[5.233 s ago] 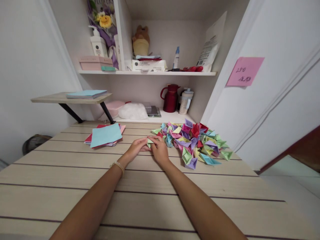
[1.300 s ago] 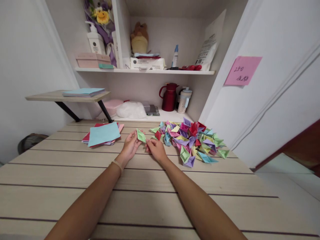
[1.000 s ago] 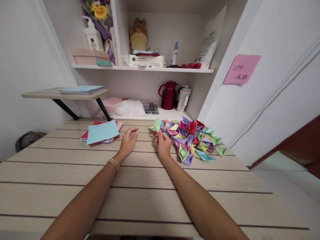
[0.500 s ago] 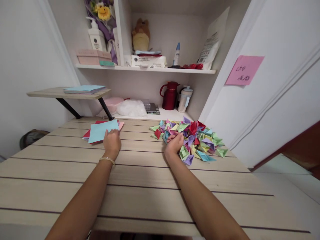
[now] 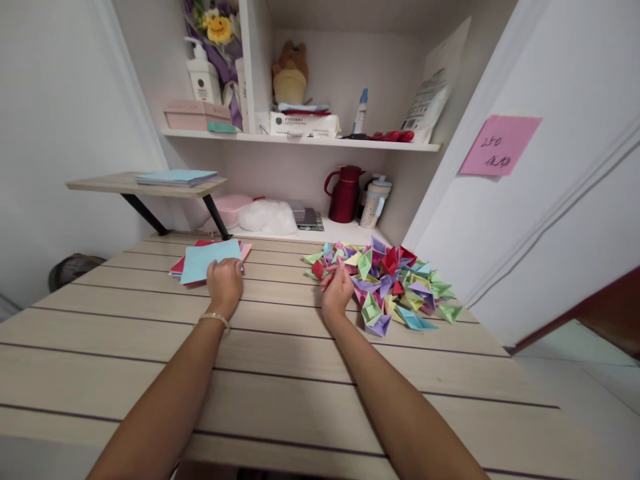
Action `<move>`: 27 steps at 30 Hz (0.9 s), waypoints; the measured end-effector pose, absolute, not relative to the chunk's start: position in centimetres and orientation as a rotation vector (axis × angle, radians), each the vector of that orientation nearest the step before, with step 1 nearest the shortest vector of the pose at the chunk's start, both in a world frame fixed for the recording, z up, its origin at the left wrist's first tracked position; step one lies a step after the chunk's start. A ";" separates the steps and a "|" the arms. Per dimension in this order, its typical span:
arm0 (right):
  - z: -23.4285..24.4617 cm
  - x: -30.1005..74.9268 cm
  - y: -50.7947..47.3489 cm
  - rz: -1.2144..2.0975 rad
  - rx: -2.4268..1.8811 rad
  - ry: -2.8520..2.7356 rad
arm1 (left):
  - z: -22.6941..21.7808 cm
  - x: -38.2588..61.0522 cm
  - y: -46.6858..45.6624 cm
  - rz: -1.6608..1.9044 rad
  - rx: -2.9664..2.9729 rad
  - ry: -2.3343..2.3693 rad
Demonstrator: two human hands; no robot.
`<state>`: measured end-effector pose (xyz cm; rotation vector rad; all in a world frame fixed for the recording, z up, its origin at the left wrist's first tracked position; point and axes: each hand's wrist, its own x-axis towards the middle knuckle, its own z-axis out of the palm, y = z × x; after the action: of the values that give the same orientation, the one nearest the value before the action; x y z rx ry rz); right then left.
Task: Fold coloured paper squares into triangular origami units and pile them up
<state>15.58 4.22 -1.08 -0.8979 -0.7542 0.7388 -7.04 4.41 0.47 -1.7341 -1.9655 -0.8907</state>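
My left hand [image 5: 225,284] rests on the near right corner of a stack of coloured paper squares [image 5: 200,261] topped by a light blue sheet; its fingers curl onto the stack's edge. My right hand [image 5: 337,291] hovers at the left edge of a heap of folded paper boats [image 5: 395,283] in green, purple, red, yellow and blue. Its fingers are loosely apart with nothing in them. A green folded boat [image 5: 365,263] stands on the heap just beyond my right fingers.
The slatted wooden table [image 5: 280,373] runs to a white wall on the right with a pink sticky note [image 5: 499,145]. Behind stand a red jug [image 5: 343,194], a white cup [image 5: 374,201], a small side shelf [image 5: 145,185] and an upper shelf with bottles and boxes.
Earlier both hands folded a green piece together. My right hand carried it to the heap and let it go, then drew back slightly; my left hand moved left onto the paper stack.
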 end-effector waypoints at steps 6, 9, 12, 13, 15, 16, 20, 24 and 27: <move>-1.4 15.4 4.1 0.707 -0.917 -0.857 | 0.7 -6.8 4.0 -1.287 -1.547 -1.981; -1.7 15.1 4.1 0.770 -0.963 -1.099 | 0.5 -6.1 4.1 -1.464 -1.580 -1.786; -2.0 14.8 3.8 0.818 -0.952 -1.487 | 0.4 -4.7 4.1 -1.497 -1.727 -1.546; -2.1 14.7 3.7 0.799 -0.948 -1.584 | 0.4 -4.2 4.1 -1.481 -1.795 -1.464; -2.1 14.8 3.7 0.767 -0.942 -1.694 | 0.2 -3.2 3.8 -1.386 -2.018 -1.263; -2.2 14.8 3.8 0.760 -0.946 -1.710 | 0.2 -2.7 3.6 -1.327 -2.120 -1.166; -2.1 15.2 4.3 0.760 -0.992 -1.657 | 0.1 -1.1 2.8 -1.186 -2.332 -1.002; -2.0 15.2 4.7 0.860 -0.996 -1.421 | 0.2 -1.1 3.0 -1.420 -2.132 -1.250; -1.8 15.2 4.8 0.962 -0.971 -1.197 | -0.1 -2.0 4.3 -1.769 -1.870 -1.496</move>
<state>15.24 4.85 -1.80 -0.9708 -1.1966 0.9623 -2.02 4.26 -0.08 -1.8702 -1.4964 -1.7690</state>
